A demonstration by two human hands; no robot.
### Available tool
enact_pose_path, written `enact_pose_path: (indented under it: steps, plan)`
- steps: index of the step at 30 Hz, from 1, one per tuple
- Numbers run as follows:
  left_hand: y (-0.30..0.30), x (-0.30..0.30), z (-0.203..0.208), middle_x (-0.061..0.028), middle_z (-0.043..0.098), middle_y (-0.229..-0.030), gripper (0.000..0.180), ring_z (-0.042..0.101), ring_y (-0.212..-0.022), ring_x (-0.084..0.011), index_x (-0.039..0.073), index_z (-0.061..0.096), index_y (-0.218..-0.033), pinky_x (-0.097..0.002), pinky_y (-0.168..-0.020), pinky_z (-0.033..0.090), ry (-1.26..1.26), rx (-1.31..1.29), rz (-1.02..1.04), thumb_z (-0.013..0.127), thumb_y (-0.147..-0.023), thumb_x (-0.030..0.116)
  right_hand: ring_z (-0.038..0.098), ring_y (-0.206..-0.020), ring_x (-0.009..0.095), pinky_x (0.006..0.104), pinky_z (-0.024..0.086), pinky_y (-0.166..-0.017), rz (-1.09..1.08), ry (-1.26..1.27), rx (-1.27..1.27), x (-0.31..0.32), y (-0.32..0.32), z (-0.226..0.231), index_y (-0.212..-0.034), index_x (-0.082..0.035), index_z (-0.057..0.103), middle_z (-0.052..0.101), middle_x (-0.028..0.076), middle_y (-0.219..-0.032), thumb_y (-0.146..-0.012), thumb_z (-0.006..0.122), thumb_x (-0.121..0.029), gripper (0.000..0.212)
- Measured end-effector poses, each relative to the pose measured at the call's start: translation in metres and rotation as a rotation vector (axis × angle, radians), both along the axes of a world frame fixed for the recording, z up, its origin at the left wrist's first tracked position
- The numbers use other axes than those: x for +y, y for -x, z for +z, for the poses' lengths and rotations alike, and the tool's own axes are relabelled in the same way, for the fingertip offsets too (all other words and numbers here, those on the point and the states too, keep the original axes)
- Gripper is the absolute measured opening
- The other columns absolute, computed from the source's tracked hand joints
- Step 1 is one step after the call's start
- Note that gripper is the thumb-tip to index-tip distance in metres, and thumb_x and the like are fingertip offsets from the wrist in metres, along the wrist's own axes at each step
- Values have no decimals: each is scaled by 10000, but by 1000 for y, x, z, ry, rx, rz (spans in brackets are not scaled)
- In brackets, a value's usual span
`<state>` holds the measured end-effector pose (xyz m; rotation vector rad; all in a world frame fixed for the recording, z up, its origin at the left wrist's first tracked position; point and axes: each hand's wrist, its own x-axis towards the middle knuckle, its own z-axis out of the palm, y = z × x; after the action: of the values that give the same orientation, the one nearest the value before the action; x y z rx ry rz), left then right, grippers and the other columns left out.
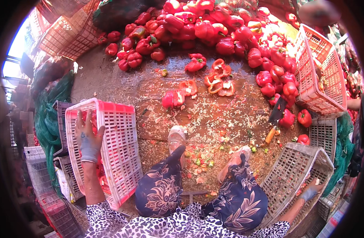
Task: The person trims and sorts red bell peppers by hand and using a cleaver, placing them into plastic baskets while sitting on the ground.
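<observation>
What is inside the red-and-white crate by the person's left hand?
Red pieces, apparently bell pepper, show inside the crate, beside the left hand and forearm. These cover part of the contents, and the lattice side hides more, so the fill's depth cannot be told.

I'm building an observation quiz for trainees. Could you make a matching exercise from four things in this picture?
Column one
1. Left hand
2. Knife
3. Right hand
4. Cut pepper pieces

Column two
A. At the grey crate
B. Ahead of the shoes
C. At the red-and-white crate
D. Has an orange handle

Pairs: 1-C, 2-D, 3-A, 4-B
</observation>
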<state>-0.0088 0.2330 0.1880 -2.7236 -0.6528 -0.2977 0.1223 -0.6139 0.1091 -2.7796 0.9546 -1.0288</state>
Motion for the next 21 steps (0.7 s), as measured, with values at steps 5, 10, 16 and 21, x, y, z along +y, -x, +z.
enact_pose_path:
  steps: [5,10,16,21]
  plan:
    - [-110,-81,-55,-212,490,-1370,657,559,-1153,-383,112,486,-1367,-458,-973,449,606,81,-259,738,-801,333,497,-1220,314,403,378,-1063,281,-107,-112,101,-20,-6,-1369,34,424,449,208,-1388,-913,607,-68,502]
    - [-194,-74,-182,-219,607,-1214,690,575,-1157,-401,108,479,-1360,-465,-976,449,726,305,-9,637,-816,501,525,-1185,343,438,409,-1000,933,45,275,257,-59,-6,-1274,-17,537,551,176,-1287,-857,630,-75,431]
    - [-196,-50,-268,-150,671,-959,510,669,-931,-262,-15,501,-1230,-359,-800,547,1558,20,474,651,-783,182,610,-988,350,431,472,-884,1346,-334,801,388,-81,-61,-1174,-52,593,631,134,-1144,-822,656,-146,370]
    - [-173,-132,-238,-76,641,-1013,460,635,-849,-168,3,491,-1257,-293,-751,536,2089,-437,254,624,-825,90,642,-904,246,384,509,-806,953,-1626,1196,448,-62,-137,-1261,-52,536,651,121,-1097,-934,568,-359,449]
